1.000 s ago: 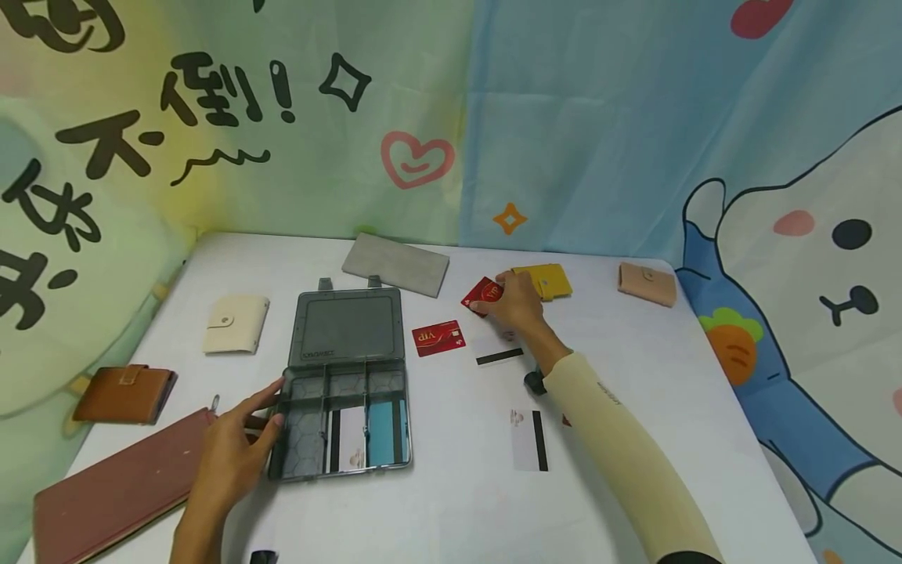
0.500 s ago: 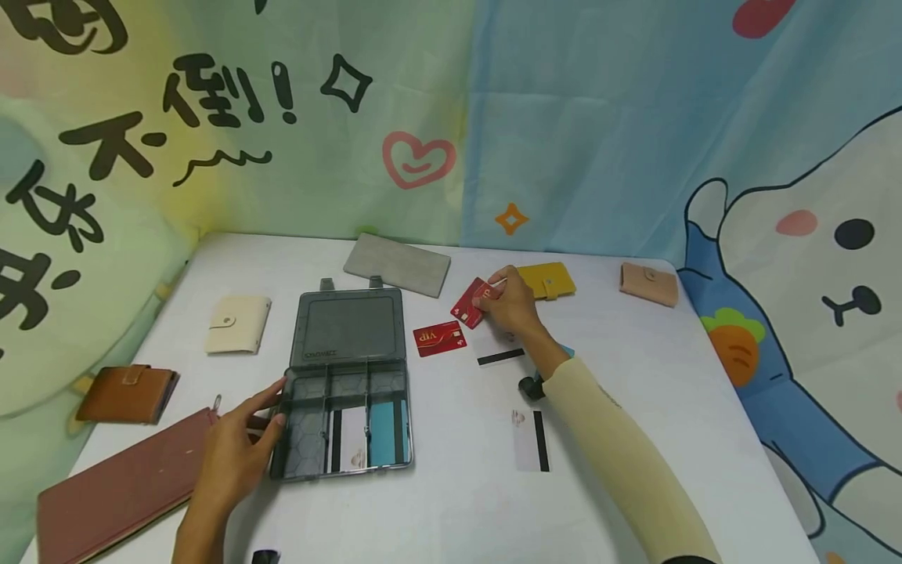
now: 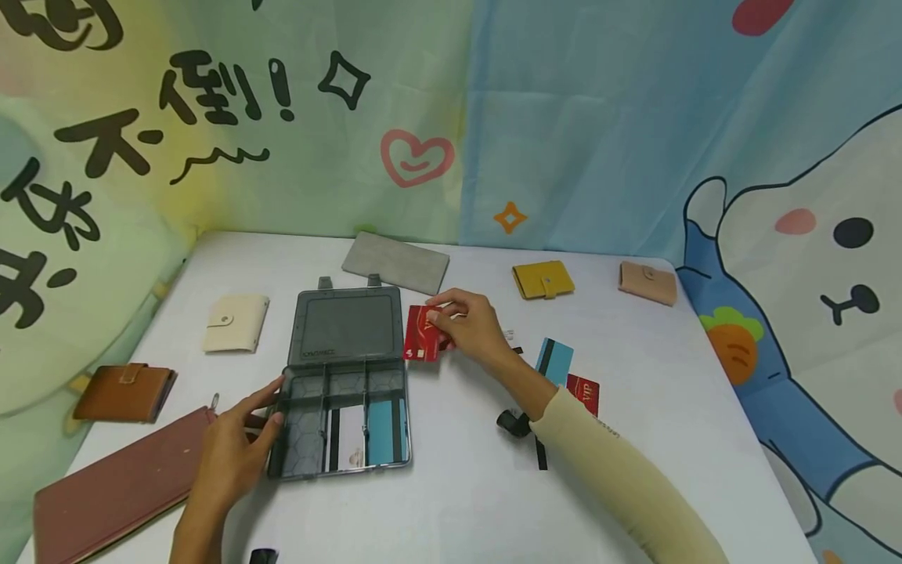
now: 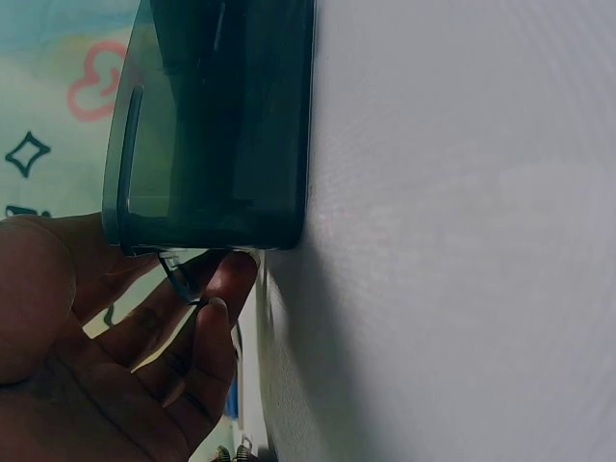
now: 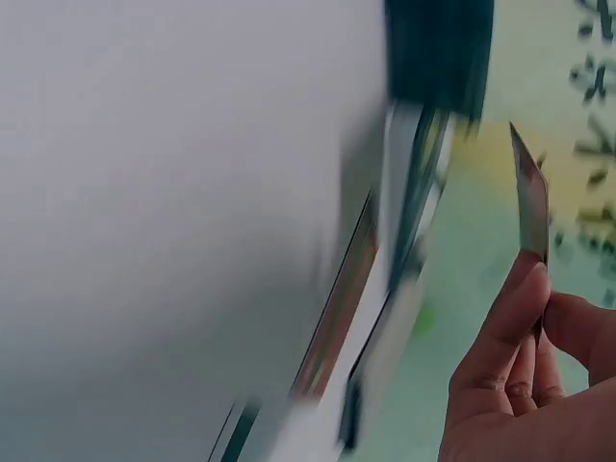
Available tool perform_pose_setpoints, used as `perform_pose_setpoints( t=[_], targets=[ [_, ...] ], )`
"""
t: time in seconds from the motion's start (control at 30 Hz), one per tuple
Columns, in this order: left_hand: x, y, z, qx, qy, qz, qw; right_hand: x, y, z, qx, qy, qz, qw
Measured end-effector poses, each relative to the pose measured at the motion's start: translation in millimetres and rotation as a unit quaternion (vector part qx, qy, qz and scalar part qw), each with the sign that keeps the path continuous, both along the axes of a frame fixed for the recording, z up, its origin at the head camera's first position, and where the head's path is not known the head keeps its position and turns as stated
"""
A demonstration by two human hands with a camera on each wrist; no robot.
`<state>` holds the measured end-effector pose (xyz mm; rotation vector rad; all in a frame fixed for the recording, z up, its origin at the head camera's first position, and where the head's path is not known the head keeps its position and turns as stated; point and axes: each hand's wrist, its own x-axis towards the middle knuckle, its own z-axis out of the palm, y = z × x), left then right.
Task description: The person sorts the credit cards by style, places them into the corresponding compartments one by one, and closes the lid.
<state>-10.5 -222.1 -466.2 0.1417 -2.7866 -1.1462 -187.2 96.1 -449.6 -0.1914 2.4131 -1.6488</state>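
Room to pass lies on the worktop (image 3: 676, 376) between the beige sleeve (image 3: 620, 474) and the right edge, or towards the near edge between sleeve and dark box (image 3: 303, 439); maroon pouch (image 3: 120, 489) and brown wallet (image 3: 116, 395) obstruct the left edge

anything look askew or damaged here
Nothing looks spilled or damaged. The one mildly untidy spot is to the right of the open case, where a blue card lies at a slant and a red card is partly hidden by the sleeve, while the cards inside sit neatly upright to the frame.
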Motion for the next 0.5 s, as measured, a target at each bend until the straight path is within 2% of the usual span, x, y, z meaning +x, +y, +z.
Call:
perform_pose_setpoints(
  t=[0.1, 0.27, 0.5],
  targets=[
    [-0.1, 0.7, 0.1, 0.001, -0.001, 0.001, 1.0000, 18.2, -17.3, 3.0, -0.035, -0.014, 0.053, 0.998],
    [-0.1, 1.6, 0.4, 0.000, -0.002, 0.002, 1.0000, 46.1, -47.0, 4.6, -0.067, -0.033, 0.134, 0.988],
    [-0.9, 2.3, 0.3, -0.007, -0.005, 0.008, 0.9999, 75.5, -89.5, 3.9, -0.093, -0.068, 0.201, 0.973]
  ],
)
